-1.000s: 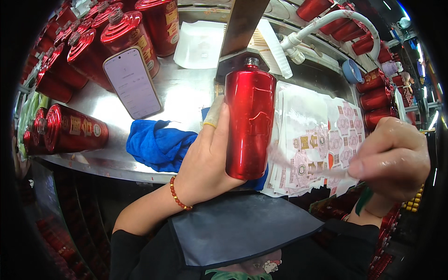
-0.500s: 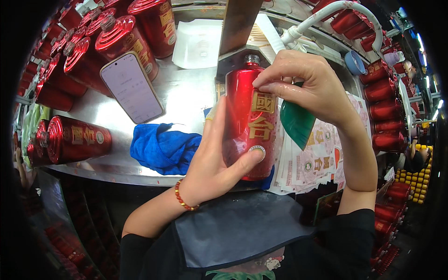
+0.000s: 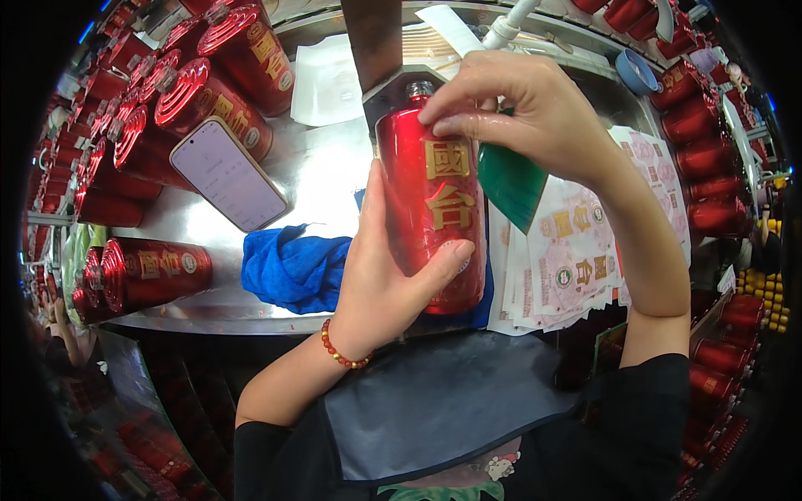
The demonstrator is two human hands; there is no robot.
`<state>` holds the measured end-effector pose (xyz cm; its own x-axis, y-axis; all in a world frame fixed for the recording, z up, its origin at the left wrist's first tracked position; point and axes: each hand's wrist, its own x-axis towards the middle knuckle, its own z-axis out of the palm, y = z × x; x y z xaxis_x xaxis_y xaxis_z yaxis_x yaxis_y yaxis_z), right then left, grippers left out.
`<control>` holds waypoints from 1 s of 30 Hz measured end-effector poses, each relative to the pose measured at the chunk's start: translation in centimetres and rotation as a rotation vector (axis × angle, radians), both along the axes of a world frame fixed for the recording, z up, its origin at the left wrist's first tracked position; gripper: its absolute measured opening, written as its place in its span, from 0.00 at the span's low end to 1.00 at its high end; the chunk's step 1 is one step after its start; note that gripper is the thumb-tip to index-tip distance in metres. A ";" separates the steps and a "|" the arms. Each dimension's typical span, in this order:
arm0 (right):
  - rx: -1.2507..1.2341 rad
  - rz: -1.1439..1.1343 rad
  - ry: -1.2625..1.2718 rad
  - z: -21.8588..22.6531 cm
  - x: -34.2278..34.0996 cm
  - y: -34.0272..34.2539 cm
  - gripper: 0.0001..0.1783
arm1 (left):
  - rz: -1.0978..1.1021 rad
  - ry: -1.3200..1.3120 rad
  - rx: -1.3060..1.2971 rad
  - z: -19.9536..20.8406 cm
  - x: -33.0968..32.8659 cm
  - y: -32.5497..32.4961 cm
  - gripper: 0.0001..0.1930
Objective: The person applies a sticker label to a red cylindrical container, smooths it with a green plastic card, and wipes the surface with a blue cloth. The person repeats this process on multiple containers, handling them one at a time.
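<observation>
Near the front edge of the steel table (image 3: 322,188), the left hand (image 3: 380,280) grips the red bottle (image 3: 401,188), thumb across its lower front. The right hand (image 3: 522,113) holds a green scraper (image 3: 511,185), fingertips pinched at the bottle's shoulder (on what, I cannot tell). Gold characters (image 3: 449,160) already sit on the front; settling their surround is probably left. Bare steel gives room leftward, toward the phone (image 3: 230,177); printed sheets (image 3: 576,250) crowd the right.
</observation>
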<state>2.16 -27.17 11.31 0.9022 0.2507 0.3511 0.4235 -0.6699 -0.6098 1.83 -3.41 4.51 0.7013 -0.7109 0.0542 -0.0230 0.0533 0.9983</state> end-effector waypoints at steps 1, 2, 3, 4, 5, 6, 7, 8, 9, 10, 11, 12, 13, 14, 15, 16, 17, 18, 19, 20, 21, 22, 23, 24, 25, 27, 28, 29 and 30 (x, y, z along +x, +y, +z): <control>0.013 -0.005 -0.017 -0.3 0.1 0.0 0.09 | -0.001 -0.004 0.004 0.0 0.0 0.0 0.55; 0.002 -0.018 -0.063 -0.7 0.3 -0.1 0.12 | -0.002 -0.008 0.008 0.0 0.0 0.0 0.54; 0.018 -0.080 -0.029 -0.7 0.2 -0.1 0.12 | 0.001 -0.013 0.013 0.0 0.0 0.1 0.54; 0.035 -0.141 0.005 -0.6 0.0 0.0 0.13 | 0.001 0.001 0.001 0.1 0.0 0.1 0.54; 0.053 -0.203 0.040 -0.7 -0.1 0.1 0.13 | 0.001 0.015 -0.011 0.2 -0.1 0.0 0.53; 0.034 -0.303 -0.039 -1.1 -0.2 0.0 0.15 | -0.001 0.031 -0.026 0.2 -0.2 0.0 0.53; 0.010 -0.380 -0.058 -0.8 -0.6 -0.3 0.16 | -0.015 0.056 -0.019 0.3 -0.2 0.2 0.53; 0.055 -0.425 -0.031 -1.3 -1.3 -0.8 0.17 | -0.029 0.081 -0.012 0.4 -0.2 0.5 0.52; 0.101 -0.471 -0.003 -2.3 -2.0 -1.6 0.17 | -0.044 0.106 -0.003 0.5 -0.1 0.7 0.51; 0.281 -0.429 0.112 -3.4 -3.1 -1.9 0.17 | -0.053 0.136 -0.009 0.4 -0.1 1.0 0.50; 0.461 -0.381 0.225 -4.5 -4.5 -1.8 0.17 | -0.061 0.165 -0.015 0.3 -0.1 1.3 0.49; 0.599 -0.359 0.435 -5.3 -5.9 -1.2 0.18 | -0.073 0.196 -0.019 0.1 -0.1 1.6 0.49; 0.775 -0.320 0.647 -4.9 -7.4 -0.4 0.29 | -0.069 0.178 0.010 -0.4 -0.2 2.2 0.47; 0.866 -0.314 0.722 -5.2 -8.5 0.8 0.31 | -0.066 0.159 0.040 -1.1 -0.2 2.8 0.46; 0.959 -0.314 0.791 -5.5 -9.4 1.9 0.32 | -0.071 0.138 0.068 -1.4 -0.3 3.0 0.45; 0.994 -0.301 0.780 -6.0 -9.8 2.8 0.33 | -0.063 0.148 0.086 -1.2 -0.4 2.8 0.45; 1.028 -0.290 0.767 -6.4 -9.9 3.4 0.34 | -0.060 0.140 0.105 -1.1 -0.5 2.7 0.45; 1.030 -0.289 0.768 -6.8 -9.7 3.5 0.35 | -0.048 0.128 0.123 -0.9 -0.6 2.7 0.45; 1.079 -0.275 0.766 -7.0 -9.5 3.6 0.34 | -0.037 0.115 0.142 -0.9 -0.8 2.6 0.45; 1.127 -0.260 0.763 -7.2 -9.3 3.7 0.34 | -0.034 0.120 0.126 -0.9 -0.9 2.5 0.45; 1.171 -0.245 0.761 -7.3 -9.2 3.7 0.34 | -0.031 0.116 0.127 -0.9 -1.0 2.4 0.45; 1.213 -0.234 0.756 -7.4 -9.3 3.7 0.33 | -0.027 0.113 0.129 -0.8 -1.0 2.4 0.45; 1.255 -0.223 0.751 -7.4 -9.4 3.8 0.33 | -0.023 0.110 0.130 -0.8 -1.0 2.4 0.45; 1.277 -0.213 0.746 -7.5 -9.4 3.8 0.33 | -0.020 0.116 0.130 -0.7 -1.1 2.3 0.45; 1.301 -0.204 0.739 -7.6 -9.4 3.8 0.33 | -0.017 0.122 0.131 -0.6 -1.2 2.3 0.45; 1.294 -0.204 0.729 -7.8 -9.4 3.7 0.33 | -0.015 0.134 0.128 -0.4 -1.3 2.1 0.45; 1.279 -0.212 0.729 -7.9 -9.4 3.5 0.34 | -0.015 0.140 0.125 -0.2 -1.4 2.0 0.45; 1.243 -0.235 0.737 -7.6 -9.3 3.1 0.34 | -0.016 0.146 0.123 -0.2 -1.3 1.9 0.45; 1.211 -0.254 0.728 -7.5 -9.0 2.9 0.35 | -0.023 0.134 0.129 -0.2 -1.3 1.9 0.45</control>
<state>-6.89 -24.32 3.85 0.9447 -0.0556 -0.3231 -0.2755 0.3999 -0.8742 0.53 -1.48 4.35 0.6796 -0.7217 -0.1314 0.1108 -0.0762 0.9909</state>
